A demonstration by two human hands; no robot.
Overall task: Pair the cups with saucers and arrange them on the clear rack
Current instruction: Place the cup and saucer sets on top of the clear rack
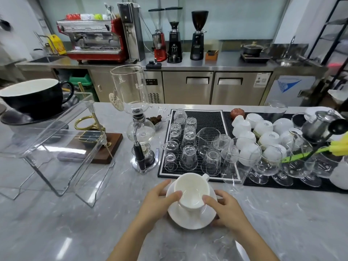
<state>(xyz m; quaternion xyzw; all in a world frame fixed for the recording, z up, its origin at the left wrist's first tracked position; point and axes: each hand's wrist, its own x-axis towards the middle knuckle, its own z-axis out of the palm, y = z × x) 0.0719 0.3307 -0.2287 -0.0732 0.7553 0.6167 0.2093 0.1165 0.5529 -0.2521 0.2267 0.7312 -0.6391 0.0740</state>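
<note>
hands work together near centre: left hand and right hand curl round white cup and saucer; lift level, carry left to clear rack beside black cup.

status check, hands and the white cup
Left hand and right hand grip white cup and saucer. Clear rack holds black cup.

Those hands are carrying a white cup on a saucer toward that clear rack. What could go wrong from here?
The white cup looks tilted on its saucer, so it might slide off while both hands, left and right, carry it. The clear rack is see-through, so its edge is easy to bump, perhaps shaking the black cup on top.
</note>
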